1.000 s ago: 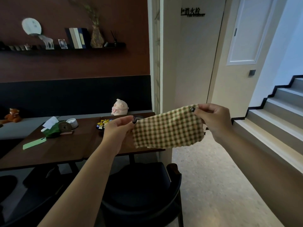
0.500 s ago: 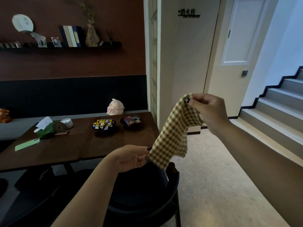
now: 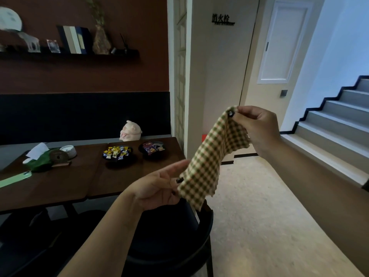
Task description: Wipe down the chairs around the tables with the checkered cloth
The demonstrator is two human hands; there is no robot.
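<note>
The green-and-cream checkered cloth (image 3: 211, 162) hangs slantwise in the air in front of me. My right hand (image 3: 257, 128) pinches its top corner between thumb and fingers. My left hand (image 3: 157, 188) is lower, palm up, its curled fingers holding the cloth's lower left edge while the index finger lies straight behind the fabric. Directly below the cloth stands a dark chair (image 3: 179, 242) with a curved black backrest, pushed up to the brown wooden table (image 3: 60, 186). The cloth's bottom tip hangs just above the chair's backrest.
On the table are two dark dishes of wrapped sweets (image 3: 117, 153), a green phone (image 3: 15, 179) and a green tissue pack (image 3: 40, 160). A plush pig (image 3: 130, 130) sits on the bench behind. Another dark chair (image 3: 24, 246) stands at left. Stairs (image 3: 329, 136) rise at right beyond open floor.
The cloth was stretched flat between both hands; my left hand has dropped down and now the cloth hangs slantwise from my right hand. The view has shifted slightly right.
</note>
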